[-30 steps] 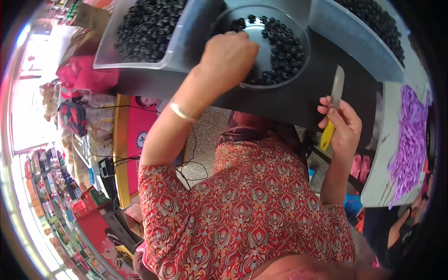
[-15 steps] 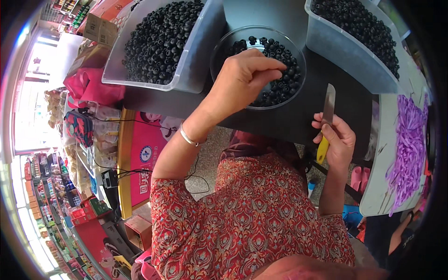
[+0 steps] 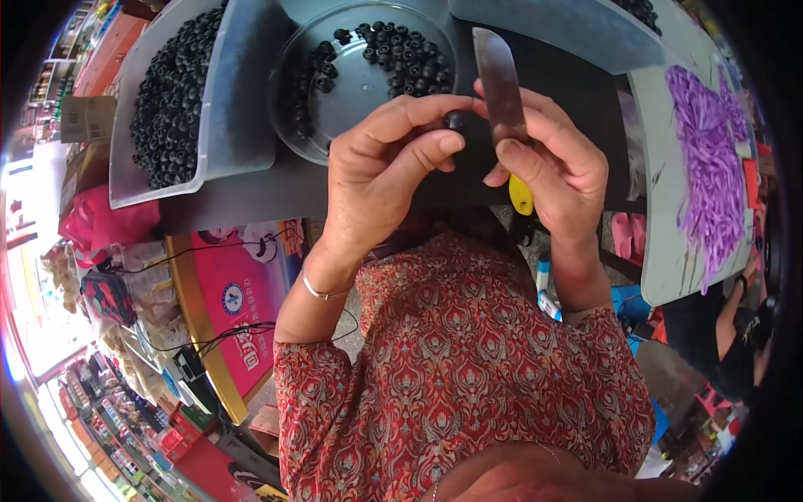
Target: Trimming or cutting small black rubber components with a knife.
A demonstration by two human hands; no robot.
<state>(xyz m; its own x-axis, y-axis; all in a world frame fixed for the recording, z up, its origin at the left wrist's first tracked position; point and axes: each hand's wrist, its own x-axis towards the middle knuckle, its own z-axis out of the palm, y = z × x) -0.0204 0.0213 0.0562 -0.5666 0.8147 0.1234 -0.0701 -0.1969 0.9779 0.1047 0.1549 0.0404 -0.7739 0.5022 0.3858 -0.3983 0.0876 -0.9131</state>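
Observation:
My left hand point(image 3: 376, 163) pinches a small black round piece point(image 3: 454, 120) between thumb and forefinger; it looks like a bead or knob with a ring-shaped opening. My right hand point(image 3: 556, 159) grips a knife point(image 3: 500, 79), its metal blade pointing up and its yellow handle partly hidden in the palm. The fingertips of both hands nearly meet, with the blade just right of the piece. Beyond the left hand stands a round clear bowl point(image 3: 355, 96), holding more of these black pieces along its sides, its bottom partly bare.
A translucent bin point(image 3: 238, 105) full of black pieces stands at the left, another bin point(image 3: 544, 38) at the far right. All rest on a dark table point(image 3: 585, 92). Purple strips point(image 3: 703, 159) lie on a pale table point(image 3: 657, 243) at right. Someone's arm point(image 3: 728, 309) shows beyond it.
My left hand has come back from over the bowl, a black piece now visible in its fingers. My right hand has brought the knife up and left beside it. The view has shifted.

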